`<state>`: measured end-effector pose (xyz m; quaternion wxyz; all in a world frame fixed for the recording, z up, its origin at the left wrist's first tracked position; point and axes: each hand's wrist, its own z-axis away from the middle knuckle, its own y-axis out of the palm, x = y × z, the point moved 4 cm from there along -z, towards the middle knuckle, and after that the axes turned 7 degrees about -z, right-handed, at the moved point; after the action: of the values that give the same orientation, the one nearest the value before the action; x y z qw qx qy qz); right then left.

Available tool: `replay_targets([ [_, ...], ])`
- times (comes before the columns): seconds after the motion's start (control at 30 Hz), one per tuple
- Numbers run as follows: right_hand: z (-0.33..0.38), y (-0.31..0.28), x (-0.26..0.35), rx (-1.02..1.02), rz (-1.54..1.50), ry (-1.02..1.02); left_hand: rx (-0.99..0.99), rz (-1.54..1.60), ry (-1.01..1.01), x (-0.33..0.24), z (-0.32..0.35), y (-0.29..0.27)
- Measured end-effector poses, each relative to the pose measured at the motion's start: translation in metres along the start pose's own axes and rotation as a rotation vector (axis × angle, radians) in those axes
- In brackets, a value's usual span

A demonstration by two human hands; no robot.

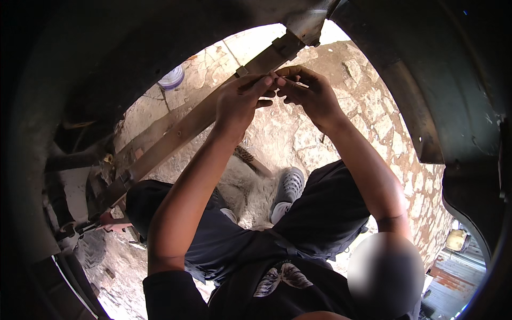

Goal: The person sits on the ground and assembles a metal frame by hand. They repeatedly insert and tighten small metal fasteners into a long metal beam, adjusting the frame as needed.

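Left hand: (240, 101) thumb and fingertips pinched on a small brownish piece (273, 75) (too tiny to tell what it is, sorry)
Right hand: (312, 96) thumb and index clamped on that same bit, other fingers loosely curled
Where the bit is: right between both sets of fingertips, in front of the leaf spring (186, 127)
Leaf spring: runs diagonally, clips on it
Ground: brush (250, 159) lying near a gray clog (289, 188)
Upper left: white-and-purple tub (172, 79)
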<state>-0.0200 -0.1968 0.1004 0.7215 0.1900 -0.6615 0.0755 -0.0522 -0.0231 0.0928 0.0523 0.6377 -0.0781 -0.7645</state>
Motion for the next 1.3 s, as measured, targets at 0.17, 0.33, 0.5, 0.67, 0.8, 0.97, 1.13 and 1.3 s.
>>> replay_targets([
  [0.17, 0.005, 0.011, 0.009, 0.03, 0.07, -0.048, -0.034, 0.094, 0.008, 0.002, 0.002, -0.006],
  [0.33, 0.01, 0.021, 0.019, 0.024, 0.133, -0.098, -0.04, 0.1, 0.018, -0.007, 0.008, -0.005],
  [0.5, 0.012, 0.018, 0.02, 0.078, 0.137, -0.048, -0.018, 0.145, 0.061, -0.002, 0.008, -0.012],
  [0.67, 0.009, 0.016, 0.02, 0.128, 0.034, 0.021, 0.027, 0.299, 0.0, 0.007, 0.007, -0.016],
  [0.8, 0.009, 0.013, 0.013, 0.132, -0.084, 0.056, 0.077, 0.288, -0.012, 0.004, 0.008, -0.008],
  [0.97, 0.003, 0.003, 0.001, 0.092, 0.239, 0.036, 0.006, 0.222, 0.079, 0.022, -0.006, -0.013],
  [1.13, -0.008, -0.032, 0.023, 0.0, 0.535, -0.087, -0.137, -0.244, 0.084, 0.036, -0.047, -0.028],
  [1.3, -0.005, -0.037, 0.047, 0.056, 0.973, -0.027, -0.441, -0.98, 0.548, 0.036, -0.09, -0.034],
])
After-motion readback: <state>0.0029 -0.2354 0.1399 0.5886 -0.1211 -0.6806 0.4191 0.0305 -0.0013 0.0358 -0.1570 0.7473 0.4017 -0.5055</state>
